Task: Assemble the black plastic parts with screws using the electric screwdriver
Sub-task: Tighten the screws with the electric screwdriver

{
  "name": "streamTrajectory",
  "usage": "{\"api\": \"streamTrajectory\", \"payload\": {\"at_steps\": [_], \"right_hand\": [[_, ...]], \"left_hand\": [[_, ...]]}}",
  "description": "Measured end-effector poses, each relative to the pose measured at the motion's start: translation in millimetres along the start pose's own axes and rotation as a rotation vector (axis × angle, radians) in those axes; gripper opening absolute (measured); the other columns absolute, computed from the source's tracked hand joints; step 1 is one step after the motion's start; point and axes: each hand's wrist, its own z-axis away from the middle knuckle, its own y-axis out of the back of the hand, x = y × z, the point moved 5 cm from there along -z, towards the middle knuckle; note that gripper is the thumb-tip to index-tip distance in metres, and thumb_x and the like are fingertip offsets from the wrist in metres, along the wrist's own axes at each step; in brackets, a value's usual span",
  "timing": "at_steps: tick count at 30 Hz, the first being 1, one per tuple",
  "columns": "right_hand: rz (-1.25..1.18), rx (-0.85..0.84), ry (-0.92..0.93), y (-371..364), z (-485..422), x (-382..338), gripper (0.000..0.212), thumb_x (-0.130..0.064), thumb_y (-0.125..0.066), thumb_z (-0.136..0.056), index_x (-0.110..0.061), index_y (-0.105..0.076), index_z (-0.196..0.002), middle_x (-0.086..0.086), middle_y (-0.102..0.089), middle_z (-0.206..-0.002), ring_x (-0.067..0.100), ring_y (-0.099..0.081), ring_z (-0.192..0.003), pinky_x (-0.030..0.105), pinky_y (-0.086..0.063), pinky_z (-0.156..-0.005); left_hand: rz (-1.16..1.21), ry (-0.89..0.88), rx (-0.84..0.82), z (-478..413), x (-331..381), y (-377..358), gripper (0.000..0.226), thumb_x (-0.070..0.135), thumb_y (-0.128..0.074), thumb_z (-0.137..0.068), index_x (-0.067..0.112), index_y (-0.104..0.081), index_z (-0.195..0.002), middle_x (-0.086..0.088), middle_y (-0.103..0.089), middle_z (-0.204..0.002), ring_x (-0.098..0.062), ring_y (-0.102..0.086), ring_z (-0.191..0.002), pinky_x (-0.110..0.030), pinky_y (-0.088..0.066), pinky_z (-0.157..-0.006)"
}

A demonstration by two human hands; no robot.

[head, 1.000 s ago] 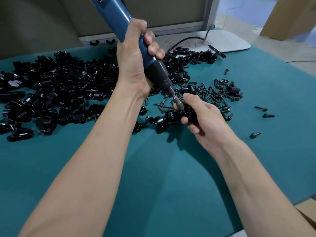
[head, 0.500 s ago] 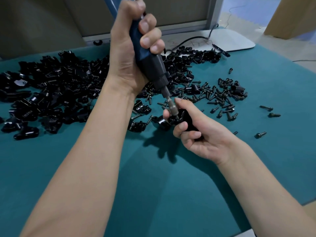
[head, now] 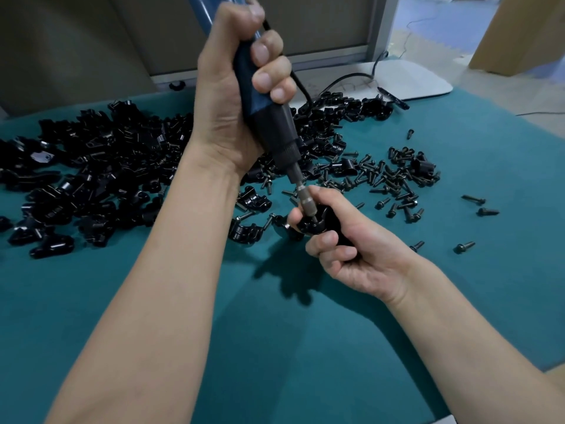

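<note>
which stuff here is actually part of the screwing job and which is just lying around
In the job: left hand, electric screwdriver, right hand, held black part, screw heap, pile of black parts.
Lying about: white board, cardboard box.

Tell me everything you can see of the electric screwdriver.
The electric screwdriver has a blue body, a black ribbed collar and a slim metal bit holder; the casing looks like plastic. It stands nearly upright, tip down, its lower end slanting rightward and its top out of frame. The left hand grips its body. Its bit presses into the black plastic part, which the right hand holds over the teal mat.
</note>
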Motion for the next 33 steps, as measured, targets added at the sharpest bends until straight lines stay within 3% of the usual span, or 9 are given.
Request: {"api": "streamTrajectory", "payload": {"at_steps": [3,6,9,12,18,20,23,25,33], "right_hand": [[0.020,0.123,0.072,4.0,-0.2,-4.4,0.021,-0.035,-0.074,-0.082,-0.014,-0.072,-0.082,0.003,-0.072,-0.082,0.003,-0.051,-0.042,0.011,-0.037,-0.030],[0.095,0.252,0.177,9.2,0.0,-11.1,0.020,-0.034,-0.071,-0.090,-0.014,-0.067,-0.089,0.003,-0.074,-0.084,0.005,-0.052,-0.045,0.012,-0.039,-0.033],[0.495,0.457,0.421,17.0,4.7,-23.8,0.019,-0.030,-0.069,-0.097,-0.012,-0.067,-0.091,0.001,-0.072,-0.076,0.010,-0.053,-0.049,0.019,-0.043,-0.041],[0.912,0.583,0.676,11.8,8.0,-27.5,0.022,-0.028,-0.074,-0.093,-0.028,-0.056,-0.081,-0.008,-0.056,-0.060,0.013,-0.044,-0.049,0.025,-0.039,-0.048],[1.074,0.660,0.749,16.8,9.6,-25.2,0.022,-0.024,-0.068,-0.093,-0.030,-0.051,-0.080,-0.016,-0.054,-0.058,0.004,-0.036,-0.047,0.015,-0.031,-0.044],[1.039,0.650,0.712,22.6,10.6,-26.3,0.022,-0.030,-0.070,-0.094,-0.027,-0.051,-0.083,-0.015,-0.056,-0.058,0.007,-0.033,-0.046,0.019,-0.030,-0.042],[1.068,0.622,0.692,21.6,8.9,-26.4,0.025,-0.041,-0.072,-0.093,-0.025,-0.055,-0.084,-0.014,-0.055,-0.056,0.009,-0.034,-0.048,0.024,-0.030,-0.044],[1.065,0.618,0.697,20.1,8.4,-27.6,0.028,-0.044,-0.073,-0.093,-0.024,-0.057,-0.081,-0.014,-0.051,-0.055,0.008,-0.034,-0.049,0.026,-0.031,-0.047],[0.918,0.613,0.700,24.9,7.9,-29.5,0.029,-0.034,-0.073,-0.087,-0.023,-0.050,-0.073,-0.011,-0.046,-0.053,0.018,-0.035,-0.055,0.037,-0.030,-0.055]], "left_hand": [[-0.102,0.026,0.152,-3.5,-2.6,7.4,0.021,0.008,-0.052,-0.097,0.016,-0.049,-0.078,0.005,-0.047,-0.060,-0.005,-0.040,-0.045,-0.022,-0.041,-0.044],[-0.245,0.043,0.368,-5.7,-9.3,15.2,0.012,0.004,-0.060,-0.090,0.009,-0.050,-0.089,0.001,-0.051,-0.061,-0.009,-0.043,-0.047,-0.025,-0.044,-0.045],[-0.369,0.029,0.672,-2.3,-13.5,31.9,0.034,0.004,-0.065,-0.085,-0.001,-0.051,-0.115,-0.002,-0.054,-0.066,-0.011,-0.049,-0.047,-0.026,-0.048,-0.051],[-0.313,-0.038,0.846,4.2,-12.8,47.1,0.046,0.005,-0.065,-0.085,-0.002,-0.048,-0.127,-0.005,-0.054,-0.067,-0.013,-0.052,-0.046,-0.026,-0.049,-0.052],[-0.209,-0.079,0.915,7.3,-8.0,58.4,0.039,0.004,-0.063,-0.088,0.002,-0.048,-0.124,-0.004,-0.052,-0.063,-0.013,-0.051,-0.044,-0.026,-0.049,-0.051],[-0.173,-0.110,0.929,5.2,0.2,61.9,0.036,0.004,-0.062,-0.088,0.001,-0.050,-0.121,-0.004,-0.053,-0.061,-0.013,-0.051,-0.044,-0.027,-0.049,-0.052],[-0.070,-0.073,0.887,1.2,4.2,61.1,0.013,0.004,-0.062,-0.087,0.006,-0.053,-0.096,-0.001,-0.052,-0.054,-0.013,-0.050,-0.042,-0.026,-0.048,-0.051],[-0.033,-0.008,0.856,0.6,-2.1,57.5,0.013,0.003,-0.061,-0.087,0.008,-0.050,-0.086,0.000,-0.051,-0.051,-0.011,-0.048,-0.041,-0.024,-0.047,-0.050],[0.021,0.109,0.833,3.6,-32.7,47.3,0.014,0.003,-0.063,-0.088,0.009,-0.050,-0.091,-0.001,-0.052,-0.058,-0.011,-0.048,-0.042,-0.024,-0.047,-0.048]]}}
